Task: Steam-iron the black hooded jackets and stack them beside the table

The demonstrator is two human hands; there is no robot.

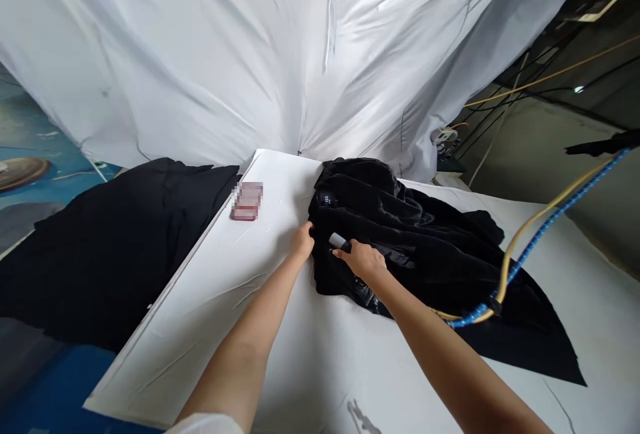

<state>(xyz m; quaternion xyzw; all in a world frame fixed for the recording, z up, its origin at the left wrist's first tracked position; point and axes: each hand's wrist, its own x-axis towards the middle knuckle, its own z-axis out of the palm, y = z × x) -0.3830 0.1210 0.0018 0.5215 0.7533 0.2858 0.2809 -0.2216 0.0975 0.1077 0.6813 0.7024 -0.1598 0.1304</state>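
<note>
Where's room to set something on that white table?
Bare white table shows below the reddish packet, left of the left forearm, and right of the black garment. Crowded: the garment's left end, where the left hand touches and the right hand holds a grey-tipped object.

Bare hands, 2, at work over white-covered bench [295, 371]. Left hand [302, 242] gripped the left edge of a black garment [440, 241], spread to the right. Right hand [364, 257] held a grey-ended tool [339, 241] over the garment; tool body mostly hidden by fingers. Yellow hose [530, 221] and blue cord [533, 242] crossed above the garment. Blurred red item [247, 204] lay near bench's left edge; black cloth [115, 241] lay beyond. White sheeting [210, 47] hung behind.
</note>
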